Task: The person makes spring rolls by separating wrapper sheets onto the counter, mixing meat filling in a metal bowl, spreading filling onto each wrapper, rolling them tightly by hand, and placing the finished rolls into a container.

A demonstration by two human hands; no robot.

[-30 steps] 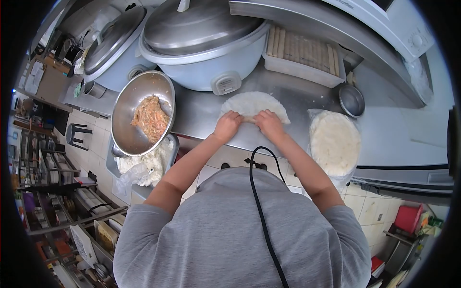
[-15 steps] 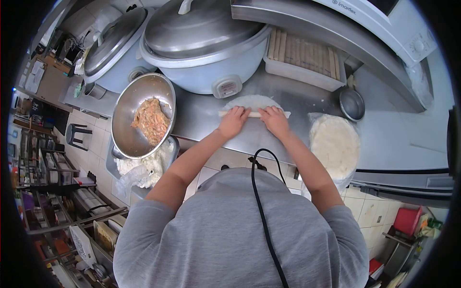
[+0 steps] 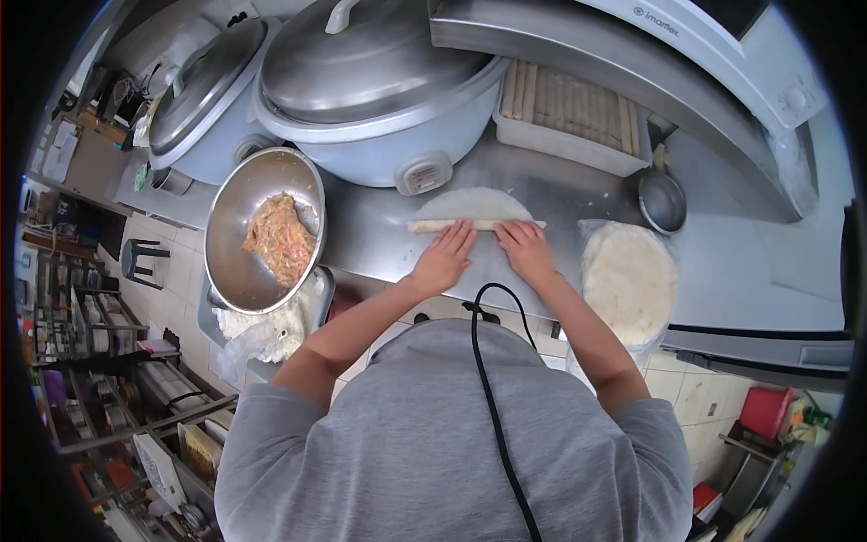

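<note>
On the steel counter lies a round, thin white wrapper (image 3: pixel 470 201), its near part rolled into a long pale roll (image 3: pixel 485 225). My left hand (image 3: pixel 443 256) rests with stretched fingers on the roll's left half. Fingers of my right hand (image 3: pixel 527 253) lie extended over the right half. The far part of the wrapper still shows as a flat half-circle beyond the roll. To the right, a stack of round wrappers (image 3: pixel 629 280) sits in a clear plastic bag. A steel bowl (image 3: pixel 217 226) on the left holds a mound of orange-brown filling (image 3: pixel 282 239).
Behind the hands stand two large lidded rice cookers, one (image 3: pixel 379 149) nearer and one (image 3: pixel 208 135) to its left. A white tub (image 3: pixel 578 154) contains rows of finished rolls (image 3: pixel 571 108). A small metal bowl (image 3: pixel 664 203) sits at the right, under a steel shelf (image 3: pixel 614 68).
My hands have slid back toward me from gripping round the roll, and the fingers now lie flatter on it. The camera view has shifted slightly.
</note>
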